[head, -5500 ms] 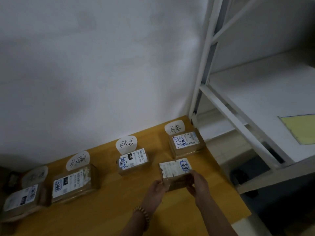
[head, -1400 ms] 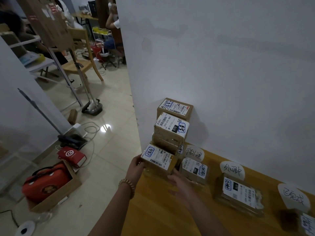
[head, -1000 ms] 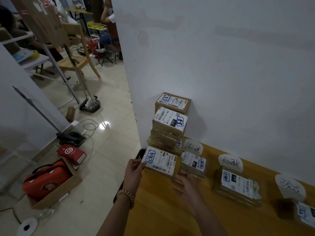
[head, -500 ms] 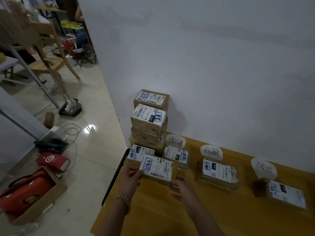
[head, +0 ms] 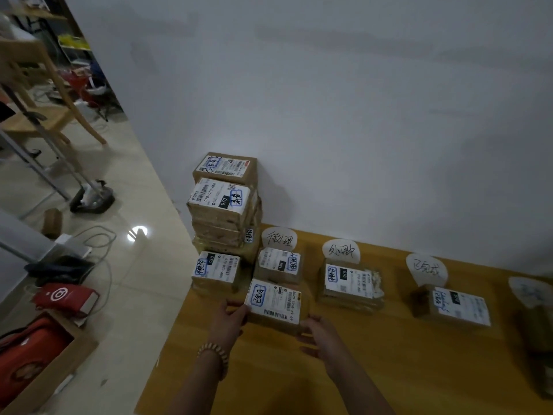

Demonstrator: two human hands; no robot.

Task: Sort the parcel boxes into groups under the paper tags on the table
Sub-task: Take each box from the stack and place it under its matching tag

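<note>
I hold a brown parcel box [head: 275, 305] with a white label just above the wooden table [head: 389, 369]. My left hand [head: 230, 317] grips its left end and my right hand [head: 318, 330] its right end. A stack of parcel boxes [head: 223, 205] stands at the table's left end by the wall, with one more box [head: 215, 269] in front of it. White paper tags [head: 279, 238] [head: 341, 250] [head: 426, 269] line the wall. One box lies under each: the first [head: 279, 263], the second [head: 350, 283], the third [head: 457, 305].
The table's left edge drops to a tiled floor with cables, a red bag in a cardboard box [head: 33, 357], a red packet [head: 65, 296] and a wooden chair [head: 33, 94]. A blurred fourth tag [head: 531, 290] shows at the far right. The white wall runs right behind the tags.
I took a box from the pile at the left end and carried it rightward and nearer to me, in front of the first tag's box. My view swung from the table's right end to its left.
</note>
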